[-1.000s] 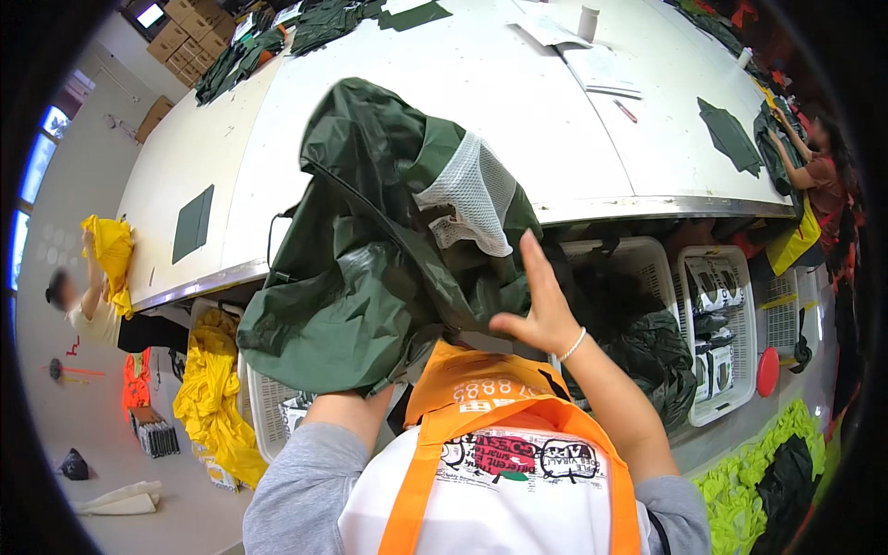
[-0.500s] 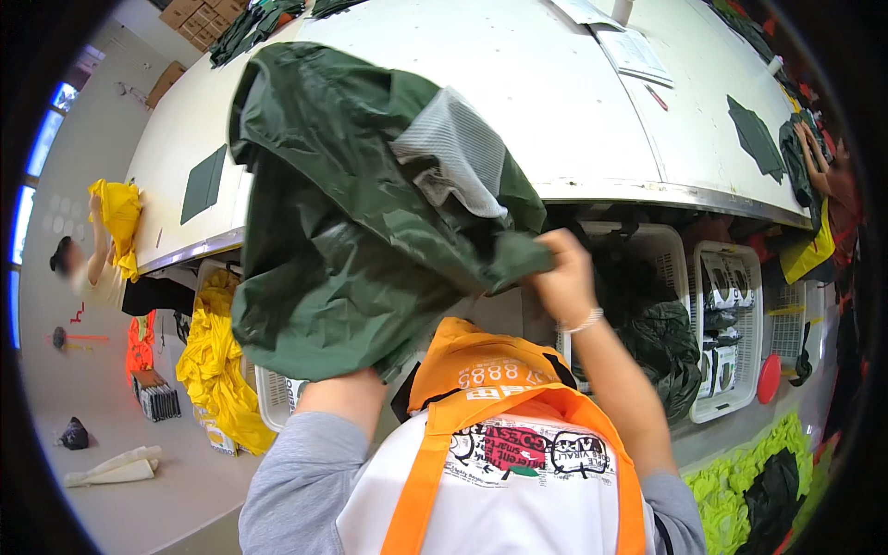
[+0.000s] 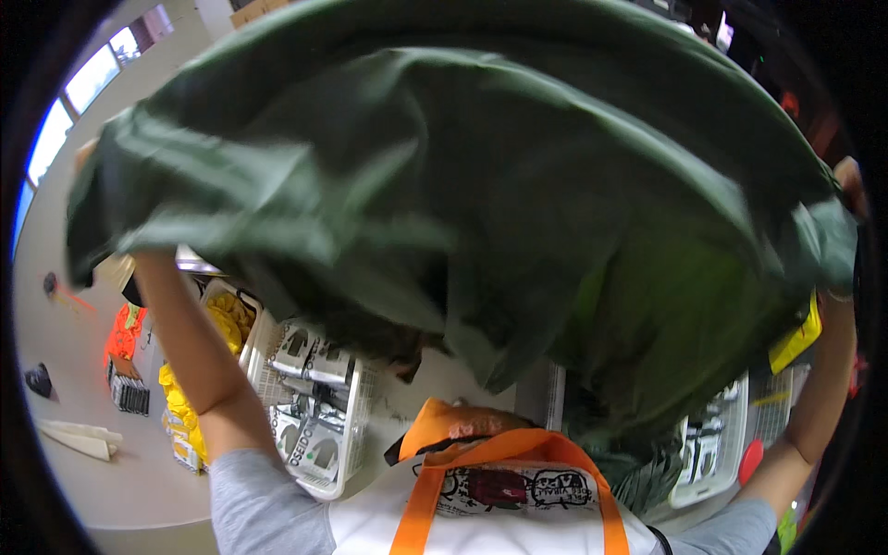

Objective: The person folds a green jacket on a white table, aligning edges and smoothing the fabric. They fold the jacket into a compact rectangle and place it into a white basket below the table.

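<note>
Green garment: the big cloth (image 3: 435, 203) is up in the air in front of the wearer, spread wide from side to side and blurred in places; half a second ago it was a bunched heap with a white mesh patch showing.
Left hand: raised far out to the left and mostly behind the cloth, a sliver of skin (image 3: 86, 151) showing; its grip seems closed on that end, which hangs from it. Earlier it was buried under the heap.
Right hand: out at the far right (image 3: 851, 185), fingers closed on the opposite end; before, it pinched an edge near the middle.
Desk: nearly all hidden now, just a bit of edge (image 3: 196, 265) peeking out at left; earlier its white top lay in plain sight.
Left basket: the white basket (image 3: 354, 435) with its packets (image 3: 314, 444) now shows more fully below the cloth.
Apron: orange straps (image 3: 421, 499) over a white front, below the garment.
</note>
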### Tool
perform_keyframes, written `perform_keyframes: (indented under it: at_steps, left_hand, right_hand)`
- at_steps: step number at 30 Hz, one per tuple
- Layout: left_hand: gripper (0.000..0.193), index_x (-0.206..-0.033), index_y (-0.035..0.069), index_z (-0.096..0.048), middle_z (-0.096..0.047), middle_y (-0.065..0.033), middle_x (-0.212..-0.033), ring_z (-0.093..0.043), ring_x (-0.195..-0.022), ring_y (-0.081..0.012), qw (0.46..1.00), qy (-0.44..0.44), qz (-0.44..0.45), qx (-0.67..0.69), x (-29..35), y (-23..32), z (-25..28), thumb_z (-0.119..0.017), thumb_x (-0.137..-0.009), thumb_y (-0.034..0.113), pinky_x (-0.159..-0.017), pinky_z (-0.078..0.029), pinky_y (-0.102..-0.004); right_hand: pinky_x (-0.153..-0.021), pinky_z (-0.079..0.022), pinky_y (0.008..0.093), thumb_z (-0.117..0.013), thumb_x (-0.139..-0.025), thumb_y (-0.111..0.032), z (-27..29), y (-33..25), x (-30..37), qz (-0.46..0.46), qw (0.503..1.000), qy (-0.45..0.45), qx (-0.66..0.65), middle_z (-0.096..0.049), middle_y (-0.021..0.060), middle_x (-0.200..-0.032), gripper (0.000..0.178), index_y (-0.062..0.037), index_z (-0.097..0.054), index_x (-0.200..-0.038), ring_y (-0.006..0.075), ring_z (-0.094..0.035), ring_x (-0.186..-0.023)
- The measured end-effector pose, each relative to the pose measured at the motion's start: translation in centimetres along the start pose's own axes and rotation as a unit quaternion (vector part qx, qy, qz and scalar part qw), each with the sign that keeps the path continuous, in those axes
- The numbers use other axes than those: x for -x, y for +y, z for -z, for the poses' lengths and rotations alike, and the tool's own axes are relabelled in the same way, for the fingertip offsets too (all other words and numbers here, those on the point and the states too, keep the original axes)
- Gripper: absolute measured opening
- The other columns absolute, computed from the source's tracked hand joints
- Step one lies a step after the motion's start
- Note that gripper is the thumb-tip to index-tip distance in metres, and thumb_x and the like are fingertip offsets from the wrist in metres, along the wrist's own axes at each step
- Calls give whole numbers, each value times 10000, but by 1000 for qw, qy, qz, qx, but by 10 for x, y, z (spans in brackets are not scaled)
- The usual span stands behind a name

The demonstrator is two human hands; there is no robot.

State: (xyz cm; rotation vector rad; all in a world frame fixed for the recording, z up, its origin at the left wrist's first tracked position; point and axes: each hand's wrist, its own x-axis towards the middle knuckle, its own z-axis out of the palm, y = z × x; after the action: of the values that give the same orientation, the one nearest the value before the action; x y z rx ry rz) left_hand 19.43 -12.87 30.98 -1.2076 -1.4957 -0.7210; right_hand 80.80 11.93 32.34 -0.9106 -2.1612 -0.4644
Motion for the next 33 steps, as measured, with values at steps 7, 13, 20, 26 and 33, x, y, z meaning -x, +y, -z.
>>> perform_keyframes:
  at_steps: [7, 13, 20, 26, 33]
  left_hand:
    - [363, -935, 57, -657, -646, -144, -855, -612, -811, -294, 940, -173, 177, -236, -29, -76, 25, -507, -860, 379, -727, -471, -345]
    - [491, -1002, 60, -662, -653, -199, -931, -611, -926, -364, 893, -287, 188, -292, -68, -56, -53, -436, -896, 483, -824, -473, -398]
    - [338, -1042, 55, -592, -636, -204, -913, -621, -801, -382, 954, -301, 18, -12, -80, -40, -283, -490, -923, 354, -695, -479, -469]
    - [384, -1046, 28, -619, -648, -216, -977, -619, -895, -391, 857, -377, 171, 308, 108, 36, -614, -540, -917, 382, -757, -479, -433]
    - [513, -894, -15, -670, -660, -211, -846, -627, -838, -382, 708, -670, 218, 53, 217, 115, -687, -502, -885, 469, -757, -489, -453]
  right_hand:
    - [-736, -434, 310, -512, -927, -183, 20, -23, -43, -2, 992, 15, 126, -510, 107, -776, 213, 15, -590, -927, 226, -514, -756]
    - [-732, -437, 335, -492, -948, -225, -66, 1, -94, -17, 987, -2, 162, -480, 149, -713, 269, 14, -608, -900, 281, -505, -718]
    - [-687, -438, 410, -424, -973, -394, -243, -1, -184, -124, 986, -91, 66, -578, 247, -789, 483, 33, -620, -860, 380, -572, -749]
    - [-788, -479, 482, -380, -926, -538, -588, 114, -166, -165, 948, -273, 13, -639, 255, -888, 635, 28, -666, -886, 436, -610, -841]
    - [-742, -490, 473, -450, -914, -482, -758, 106, -64, -259, 869, -422, -18, -643, 248, -836, 500, -23, -642, -861, 418, -619, -834]
